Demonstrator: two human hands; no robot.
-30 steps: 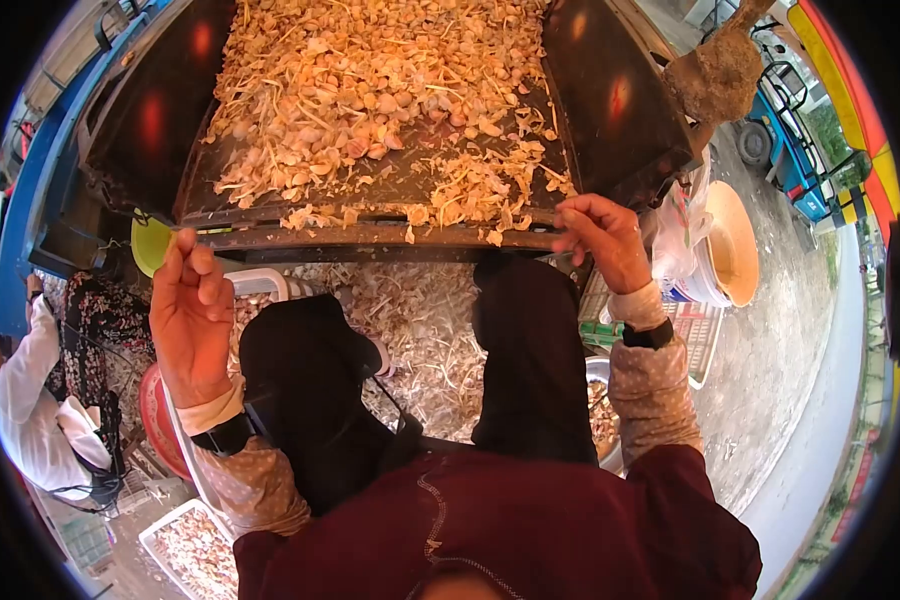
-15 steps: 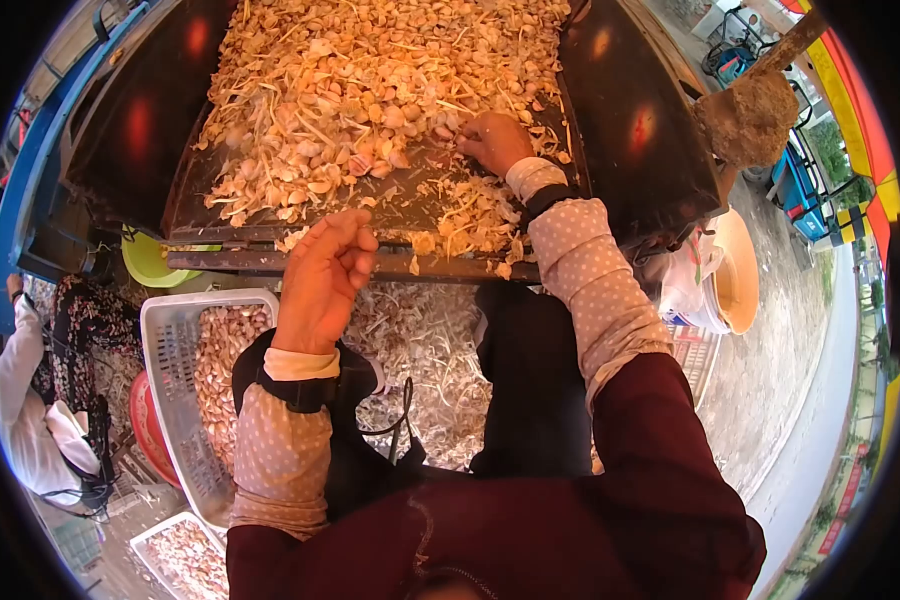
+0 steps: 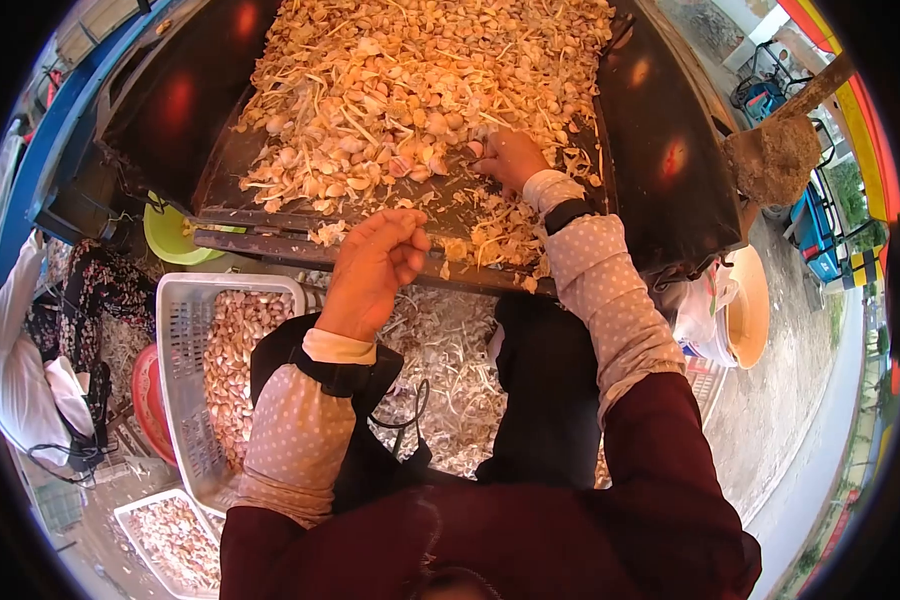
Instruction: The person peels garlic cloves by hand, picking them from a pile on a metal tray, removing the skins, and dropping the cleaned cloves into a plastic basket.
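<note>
A broad heap of garlic cloves (image 3: 390,110), mixed with pale stems and papery skins, covers the dark work table (image 3: 450,190). At the heap's near right edge, my right hand (image 3: 515,160) is closed, its fingertips down at a pinkish garlic clove (image 3: 476,148); the finger undersides are hidden. My left hand (image 3: 375,265) hovers by the table's front edge with curled fingers and thumb pressed together; what they hold, if anything, is hidden. Loose garlic skins (image 3: 505,235) lie just below my right hand.
A white plastic crate (image 3: 175,340) of cloves stands left of my legs, beside a red basin (image 3: 150,400) and a smaller white tray (image 3: 130,515). A green basin (image 3: 170,235) sits under the table's left side. Buckets (image 3: 745,310) stand right. Another person's sleeve (image 3: 10,340) shows far left.
The whole view has shifted, so the table appears further right and lower. My right hand stays at the heap's edge, and my left hand stays curled near the table's front edge.
</note>
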